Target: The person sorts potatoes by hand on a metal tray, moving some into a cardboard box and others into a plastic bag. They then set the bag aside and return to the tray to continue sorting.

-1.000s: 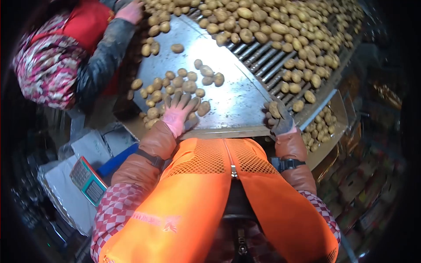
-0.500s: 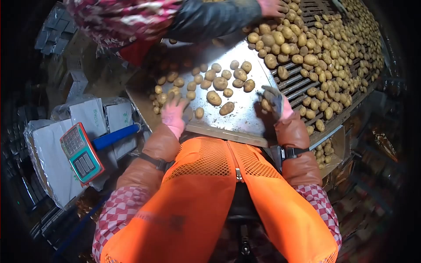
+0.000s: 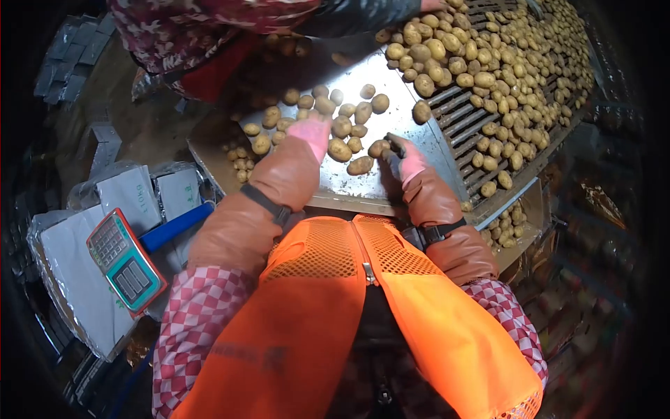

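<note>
Pink-gloved, your left hand [image 3: 312,130] lies spread on potatoes [image 3: 342,128]; right hand [image 3: 405,158], three o'clock, curls, grip unclear. Sorting, likely: next, pinch one.

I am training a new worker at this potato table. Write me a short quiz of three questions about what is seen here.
1. True or false: the left hand and the right hand are both over the steel tray.
2. The scale lies on the person's: A) left, B) right, C) lap.
3. What covers the roller bed?
Key: 1 true; 2 A; 3 potatoes.
</note>
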`<state>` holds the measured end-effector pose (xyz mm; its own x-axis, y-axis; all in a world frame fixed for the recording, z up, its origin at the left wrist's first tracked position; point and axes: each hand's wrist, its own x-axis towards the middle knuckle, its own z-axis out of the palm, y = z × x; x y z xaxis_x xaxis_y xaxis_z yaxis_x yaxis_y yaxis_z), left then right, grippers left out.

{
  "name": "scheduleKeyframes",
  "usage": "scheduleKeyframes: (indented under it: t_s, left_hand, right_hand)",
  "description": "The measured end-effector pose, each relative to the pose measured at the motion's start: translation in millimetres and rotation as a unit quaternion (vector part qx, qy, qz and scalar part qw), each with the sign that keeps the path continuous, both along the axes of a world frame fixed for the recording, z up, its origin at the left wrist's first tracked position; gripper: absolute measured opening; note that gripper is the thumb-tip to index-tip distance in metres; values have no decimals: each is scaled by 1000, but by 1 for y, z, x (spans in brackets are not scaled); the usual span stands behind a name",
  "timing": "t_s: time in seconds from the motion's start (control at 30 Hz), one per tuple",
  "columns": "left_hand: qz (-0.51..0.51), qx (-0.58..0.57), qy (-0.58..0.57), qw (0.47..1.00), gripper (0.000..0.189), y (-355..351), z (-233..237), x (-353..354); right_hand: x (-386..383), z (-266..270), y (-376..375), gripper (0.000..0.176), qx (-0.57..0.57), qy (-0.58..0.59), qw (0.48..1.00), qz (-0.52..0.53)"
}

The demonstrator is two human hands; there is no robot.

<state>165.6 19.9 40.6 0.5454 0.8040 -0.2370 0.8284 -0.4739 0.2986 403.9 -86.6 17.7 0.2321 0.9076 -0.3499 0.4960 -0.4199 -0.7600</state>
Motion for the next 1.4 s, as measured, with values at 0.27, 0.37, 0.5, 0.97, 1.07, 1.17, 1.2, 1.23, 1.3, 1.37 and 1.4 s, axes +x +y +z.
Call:
scheduleKeyframes:
  t_s: [0.27, 0.37, 0.5, 0.97, 1.07, 1.17, 1.2, 1.23, 1.3, 1.37, 1.4]
  left_hand:
    - [179, -115, -82, 974, 44, 2, 26, -24]
    - [177, -143, -175, 958, 45, -37, 32, -30]
    - [138, -162, -187, 959, 41, -40, 48, 10]
    - [372, -272, -229, 857, 38, -57, 78, 66]
    - [81, -147, -219, 961, 32, -84, 27, 48]
    - [33, -159, -52, 985, 40, -86, 38, 70]
    - [-24, -96, 45, 994, 41, -87, 37, 78]
    - [-60, -106, 81, 989, 47, -86, 25, 76]
    - [-44, -112, 97, 988, 48, -81, 11, 77]
    - [-18, -114, 105, 988, 43, -82, 17, 88]
    - [-36, -109, 117, 987, 40, -86, 24, 92]
  right_hand:
    - [-23, 43, 10, 36, -26, 202, 979, -26]
    - [-39, 40, 9, 60, -206, 483, 851, 8]
    - [-29, 41, 0, 64, -192, 676, 706, -87]
    - [47, 24, -82, 61, -167, 626, 761, -41]
    - [45, -7, -95, 73, 80, 554, 806, 193]
    - [43, 13, -75, 78, -169, 736, 656, 0]
    - [49, 7, -77, 78, -163, 736, 657, -3]
    - [53, 1, -80, 78, -99, 672, 728, 88]
    - [59, -4, -88, 81, -49, 652, 745, 134]
    - [75, 10, -97, 82, -42, 615, 780, 110]
    - [81, 17, -104, 83, -42, 579, 809, 89]
